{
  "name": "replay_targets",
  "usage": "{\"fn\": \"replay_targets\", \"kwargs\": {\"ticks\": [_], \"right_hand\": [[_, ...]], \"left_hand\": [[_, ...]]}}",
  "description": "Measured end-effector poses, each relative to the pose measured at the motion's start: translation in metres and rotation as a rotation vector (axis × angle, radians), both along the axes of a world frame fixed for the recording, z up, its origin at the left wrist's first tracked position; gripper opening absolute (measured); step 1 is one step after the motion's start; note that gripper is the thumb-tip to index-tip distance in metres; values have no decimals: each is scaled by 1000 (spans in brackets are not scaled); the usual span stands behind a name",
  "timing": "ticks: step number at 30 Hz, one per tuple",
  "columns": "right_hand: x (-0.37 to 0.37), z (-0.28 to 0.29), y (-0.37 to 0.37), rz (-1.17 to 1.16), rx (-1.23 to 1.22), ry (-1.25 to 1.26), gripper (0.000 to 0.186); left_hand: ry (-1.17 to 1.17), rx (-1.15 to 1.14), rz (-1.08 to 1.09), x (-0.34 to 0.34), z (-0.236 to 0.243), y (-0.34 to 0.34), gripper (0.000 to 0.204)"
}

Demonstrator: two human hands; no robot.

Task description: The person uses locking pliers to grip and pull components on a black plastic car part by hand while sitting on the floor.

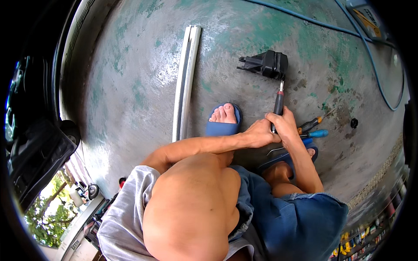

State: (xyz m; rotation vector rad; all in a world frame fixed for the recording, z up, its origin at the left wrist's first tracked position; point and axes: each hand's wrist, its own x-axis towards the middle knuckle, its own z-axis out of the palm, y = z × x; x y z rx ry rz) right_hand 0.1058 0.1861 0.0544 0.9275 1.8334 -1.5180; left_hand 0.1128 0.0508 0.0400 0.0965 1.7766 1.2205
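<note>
A ratchet wrench (278,102) with a black and red grip and a shiny metal shaft stands between my hands. My right hand (285,125) is closed around the lower grip. Pressed against it, my left hand (261,133) is closed at the handle's butt end, its fingertips partly hidden. The shaft's far end meets a black plastic housing (265,64) on the floor, where the tool's head is hidden. Right of my hands lie a screwdriver with an orange and black handle (310,125) and a blue-handled tool (319,133).
A long silver metal rail (187,82) lies left of my sandalled foot (223,119). A small black round part (354,123) rests at the right. Blue hose (313,21) curves along the far right, near a grey case (368,19). A vehicle (39,143) stands at left.
</note>
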Motion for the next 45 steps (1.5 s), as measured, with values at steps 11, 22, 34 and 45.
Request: {"fn": "replay_targets", "kwargs": {"ticks": [11,22,34,45], "right_hand": [[-9,38,36,368,310,40,36],[-62,81,54,775,685,56,26],[-67,66,65,746,560,32,27],[-55,51,76,701,556,269,44]], "left_hand": [[1104,-34,-66,-117,40,-10,42],[981,-565,39,-178,4,60,46],[849,-783,-11,-189,14,56,65],[946,-776,-65,-190,14,57,59]]}}
